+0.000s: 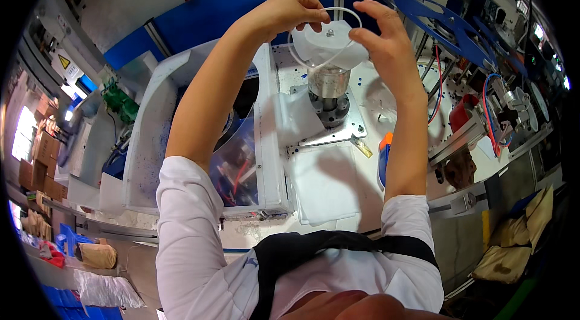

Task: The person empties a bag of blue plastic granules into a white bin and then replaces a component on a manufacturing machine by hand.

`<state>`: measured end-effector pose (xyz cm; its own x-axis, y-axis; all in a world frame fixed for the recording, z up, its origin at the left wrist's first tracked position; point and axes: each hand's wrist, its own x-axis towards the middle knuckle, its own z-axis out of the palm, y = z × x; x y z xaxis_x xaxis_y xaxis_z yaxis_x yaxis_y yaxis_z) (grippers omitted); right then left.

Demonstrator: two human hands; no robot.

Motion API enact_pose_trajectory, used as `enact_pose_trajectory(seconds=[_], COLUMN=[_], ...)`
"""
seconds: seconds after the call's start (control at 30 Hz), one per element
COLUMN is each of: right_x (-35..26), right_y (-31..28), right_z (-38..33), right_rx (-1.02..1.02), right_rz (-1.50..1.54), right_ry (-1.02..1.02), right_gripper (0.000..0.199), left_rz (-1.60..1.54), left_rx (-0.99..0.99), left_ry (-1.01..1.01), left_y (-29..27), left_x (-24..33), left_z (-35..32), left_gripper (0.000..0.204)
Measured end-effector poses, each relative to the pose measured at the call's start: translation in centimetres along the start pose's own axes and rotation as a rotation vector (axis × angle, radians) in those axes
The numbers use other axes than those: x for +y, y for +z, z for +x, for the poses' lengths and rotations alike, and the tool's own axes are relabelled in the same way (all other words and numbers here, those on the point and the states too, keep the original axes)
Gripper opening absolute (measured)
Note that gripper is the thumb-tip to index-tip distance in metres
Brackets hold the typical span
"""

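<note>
My left hand [289,13] and my right hand [386,39] both reach forward and pinch a thin white ring [357,18] from either side. The ring lies around a piece of white cloth [326,48] draped over the top of a metal cylinder fixture [328,83]. A small metal bolt head [330,33] shows at the centre of the cloth. The cylinder stands on a dark round base [330,109] bolted to a metal plate [338,134] on the white worktable [386,102].
A stack of white cloth sheets [323,184] lies before the fixture, an orange and blue tool [384,160] to its right. A white machine housing [151,132] with a clear window stands left. Blue discs [444,21], wires and motor parts crowd the right.
</note>
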<state>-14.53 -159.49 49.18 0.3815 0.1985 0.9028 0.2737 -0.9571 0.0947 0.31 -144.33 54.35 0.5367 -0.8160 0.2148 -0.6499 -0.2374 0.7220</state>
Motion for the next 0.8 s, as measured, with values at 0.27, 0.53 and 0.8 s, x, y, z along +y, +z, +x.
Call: enact_pose_trajectory(seconds=[0.27, 0.53, 0.8], right_x=[4.0, 7.3, 6.9], right_y=[5.0, 8.5, 9.3], right_z=[0.8, 1.4, 1.4], right_rx=[0.027, -0.158, -0.368], right_rz=[0.997, 0.178, -0.029], right_ry=[0.853, 0.686, 0.666], right_gripper=[0.021, 0.017, 0.017], left_rz=[-0.423, 0.278, 0.539], left_rx=[0.189, 0.441, 0.420], left_ry=[-0.073, 0.020, 0.031], left_y=[1.8, 2.7, 3.7], left_x=[-1.6, -5.5, -6.7], left_z=[2.2, 4.9, 4.5], left_gripper=[0.020, 0.020, 0.018])
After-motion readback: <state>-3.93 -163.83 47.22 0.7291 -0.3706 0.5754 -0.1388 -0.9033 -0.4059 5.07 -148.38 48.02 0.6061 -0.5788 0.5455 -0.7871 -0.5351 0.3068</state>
